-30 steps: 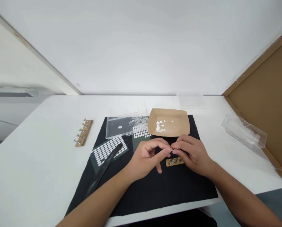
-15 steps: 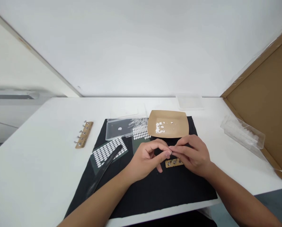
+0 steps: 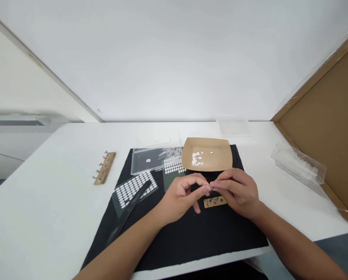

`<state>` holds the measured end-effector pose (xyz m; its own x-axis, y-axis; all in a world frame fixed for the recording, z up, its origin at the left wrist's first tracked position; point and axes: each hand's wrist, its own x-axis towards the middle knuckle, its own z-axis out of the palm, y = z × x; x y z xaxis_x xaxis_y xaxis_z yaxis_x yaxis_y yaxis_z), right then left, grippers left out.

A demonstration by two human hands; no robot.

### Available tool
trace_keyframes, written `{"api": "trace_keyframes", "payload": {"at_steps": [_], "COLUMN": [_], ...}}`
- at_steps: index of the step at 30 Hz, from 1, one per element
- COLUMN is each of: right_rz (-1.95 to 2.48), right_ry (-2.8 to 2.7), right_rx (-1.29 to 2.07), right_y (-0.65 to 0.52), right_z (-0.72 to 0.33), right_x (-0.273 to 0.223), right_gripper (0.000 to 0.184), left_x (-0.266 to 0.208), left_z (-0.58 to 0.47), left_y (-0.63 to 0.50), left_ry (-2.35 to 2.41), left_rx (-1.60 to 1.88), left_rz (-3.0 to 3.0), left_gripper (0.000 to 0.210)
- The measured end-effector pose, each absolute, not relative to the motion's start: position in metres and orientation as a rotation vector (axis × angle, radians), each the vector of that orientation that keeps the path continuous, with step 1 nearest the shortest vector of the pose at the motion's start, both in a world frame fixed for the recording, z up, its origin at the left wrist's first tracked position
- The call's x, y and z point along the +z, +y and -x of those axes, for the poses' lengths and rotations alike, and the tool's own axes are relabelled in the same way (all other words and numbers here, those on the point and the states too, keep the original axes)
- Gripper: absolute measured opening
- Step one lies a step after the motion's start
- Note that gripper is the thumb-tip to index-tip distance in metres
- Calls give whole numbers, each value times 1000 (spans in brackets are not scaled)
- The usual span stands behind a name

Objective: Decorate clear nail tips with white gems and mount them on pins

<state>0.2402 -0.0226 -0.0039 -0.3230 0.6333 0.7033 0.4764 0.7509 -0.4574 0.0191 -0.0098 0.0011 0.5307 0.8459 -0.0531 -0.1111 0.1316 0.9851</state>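
My left hand [image 3: 185, 196] is closed, thumb and forefinger pinching a tiny shiny metal piece [image 3: 211, 189], most of it covered by fingertips. Against it, the fingertips of my right hand [image 3: 236, 191] are pressed together at the same piece, meeting those of the left. Just below the hands, a short wooden strip [image 3: 215, 202] with small metal fittings lies on the black cloth [image 3: 203, 241]; its right end is partly hidden by my right hand. Behind them stands a brown paper tray [image 3: 220, 165] holding many small white bits.
White oval stickers cover a green sheet [image 3: 136, 188], crossed by a black strip-like tool [image 3: 130, 208]. A clear plastic box [image 3: 139, 163] holds thin clear sticks. Another wooden strip [image 3: 105, 169] with metal fittings lies left. At right are a clear container [image 3: 299, 165] and cardboard [image 3: 326, 116].
The right fingertips have shifted very slightly at the piece. Both hands stay in the same place, and the whole view has moved a little.
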Motion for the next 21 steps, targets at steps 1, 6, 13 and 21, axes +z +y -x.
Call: {"api": "trace_keyframes", "payload": {"at_steps": [1,6,13,21], "right_rz": [846,887,965,1041], "right_ry": [-1983,-1991,-2040,-2000], "right_rx": [174,7,-14,377], "right_y": [-23,-24,-25,-19], "right_z": [-240,-237,-235,-241], "right_x": [-4,-3,-5,-3], "right_gripper": [16,14,12,7], "left_x": [1,-1,-7,-11], "left_z": [-19,-20,-23,-13], "left_y": [-10,-10,-11,-4], "left_ry": [749,793,905,1131], "left_rx": [793,791,771,1210], "left_rz": [-1255,-1262,-1331,-2135], "left_gripper": [31,35,39,12]}}
